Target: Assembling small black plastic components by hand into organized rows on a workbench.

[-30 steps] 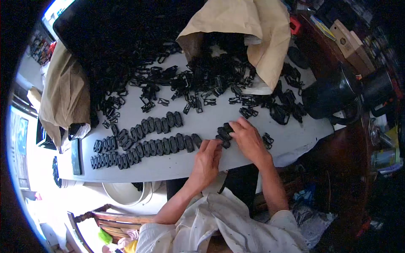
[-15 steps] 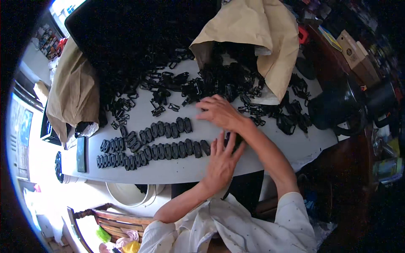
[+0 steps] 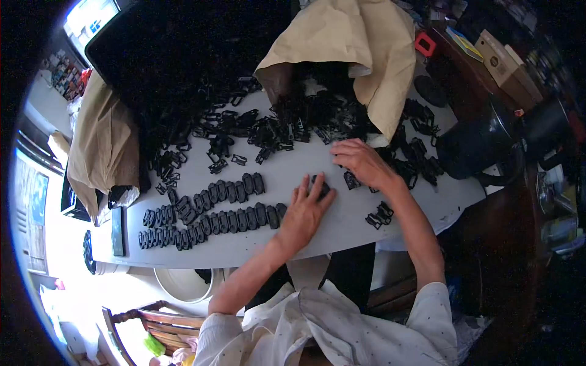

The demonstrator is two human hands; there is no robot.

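Small black plastic clips stand side by side in two rows (image 3: 235, 221) across the left half of the table. My left hand (image 3: 303, 210) lies flat past the right end of the nearer row, fingers spread, a dark clip (image 3: 320, 186) by its fingertips. To the right, my right hand (image 3: 366, 166) hovers palm down, its fingers loosely bent and slightly apart. Just below it rests another clip (image 3: 351, 180), partly covered by the hand. A small group of clips (image 3: 379, 215) lies left of my right forearm.
A brown paper bag (image 3: 390, 67) lies open at the back, loose clips (image 3: 293, 125) heaped at its mouth. Another paper bag (image 3: 104, 149) stands at left, near a phone (image 3: 118, 232). Dark containers (image 3: 476, 143) stand at right. Below the table edge are a white bucket (image 3: 183, 285) and wooden chair (image 3: 174, 329).
My right hand has moved right, away from the rows, and uncovers clips near the forearm. My left hand stays by the nearer row's right end. The view has shifted slightly.
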